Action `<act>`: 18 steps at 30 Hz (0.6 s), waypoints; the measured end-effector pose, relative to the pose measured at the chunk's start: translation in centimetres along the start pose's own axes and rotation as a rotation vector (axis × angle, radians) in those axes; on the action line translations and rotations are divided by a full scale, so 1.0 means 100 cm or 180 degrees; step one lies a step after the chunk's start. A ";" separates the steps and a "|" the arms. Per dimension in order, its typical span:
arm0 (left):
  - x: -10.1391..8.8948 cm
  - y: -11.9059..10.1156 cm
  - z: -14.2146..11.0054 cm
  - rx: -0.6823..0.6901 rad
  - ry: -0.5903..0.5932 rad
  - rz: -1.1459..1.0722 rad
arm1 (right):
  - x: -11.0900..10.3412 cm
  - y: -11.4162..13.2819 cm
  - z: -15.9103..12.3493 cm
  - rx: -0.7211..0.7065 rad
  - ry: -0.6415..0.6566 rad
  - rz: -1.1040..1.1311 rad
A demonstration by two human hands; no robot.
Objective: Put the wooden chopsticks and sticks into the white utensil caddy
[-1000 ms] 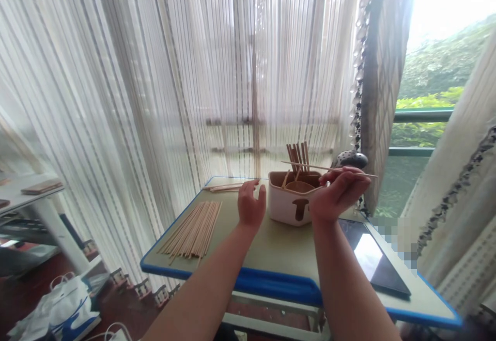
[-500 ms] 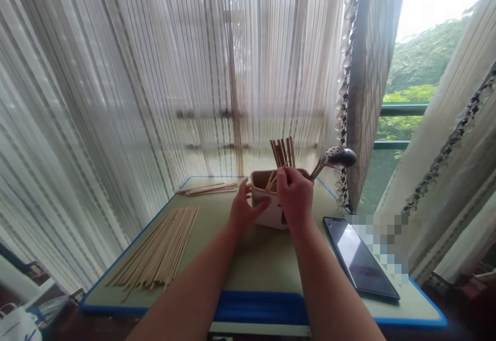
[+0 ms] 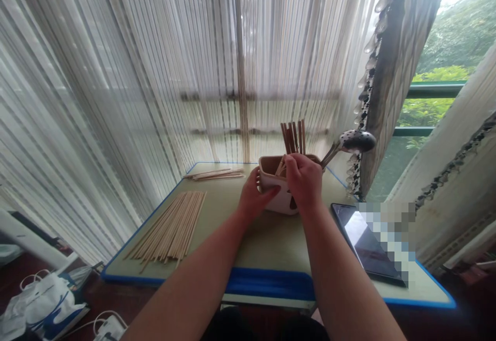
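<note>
A white caddy point(image 3: 276, 196) with a brown inside stands on the table, and a bunch of thin wooden sticks point(image 3: 293, 137) rises upright from it. My right hand point(image 3: 304, 182) pinches at the caddy's mouth, its fingers closed around sticks there. My left hand point(image 3: 256, 196) wraps the caddy's left side, thumb near the rim. A long spread of loose wooden sticks point(image 3: 170, 227) lies on the table to the left. A smaller bundle of sticks point(image 3: 217, 174) lies flat near the back edge.
A perforated metal skimmer point(image 3: 356, 141) leans out of the caddy to the right. A dark tablet point(image 3: 366, 243) lies at the right of the blue-edged table point(image 3: 267, 283). Sheer striped curtains point(image 3: 116, 98) hang behind. A white bag point(image 3: 44, 305) lies on the floor.
The long stick once held across the caddy is gone from view. My right hand has come down to the caddy's mouth, and my left hand has closed against its side. The view has levelled.
</note>
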State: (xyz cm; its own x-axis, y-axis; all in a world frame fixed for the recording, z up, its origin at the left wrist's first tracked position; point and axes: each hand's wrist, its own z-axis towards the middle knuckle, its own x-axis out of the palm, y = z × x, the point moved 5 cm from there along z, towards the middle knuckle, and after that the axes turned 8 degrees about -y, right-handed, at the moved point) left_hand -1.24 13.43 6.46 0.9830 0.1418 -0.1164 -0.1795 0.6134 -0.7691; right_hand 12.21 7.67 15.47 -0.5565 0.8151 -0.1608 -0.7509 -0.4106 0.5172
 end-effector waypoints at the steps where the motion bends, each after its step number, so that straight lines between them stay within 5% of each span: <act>1: 0.000 0.001 0.000 0.0006 0.0011 -0.0010 | -0.001 0.002 0.000 -0.0025 -0.0084 -0.0014; 7: -0.009 -0.002 -0.005 0.0161 -0.0098 0.0302 | -0.013 0.019 -0.012 -0.0275 -0.0676 0.0179; 13: -0.057 -0.038 -0.011 0.0530 -0.0740 0.1559 | -0.003 0.043 -0.038 -0.1435 -0.0302 0.0642; 18: -0.084 -0.039 -0.033 0.0078 -0.0703 0.3026 | 0.020 0.047 -0.054 -0.1885 0.0079 0.0857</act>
State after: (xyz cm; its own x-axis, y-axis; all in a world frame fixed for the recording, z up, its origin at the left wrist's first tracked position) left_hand -8.68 7.26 8.41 0.3989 0.7267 -0.5592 -0.8972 0.1835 -0.4016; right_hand 5.63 5.14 13.04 -0.7552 0.6456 -0.1133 -0.6491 -0.7607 -0.0077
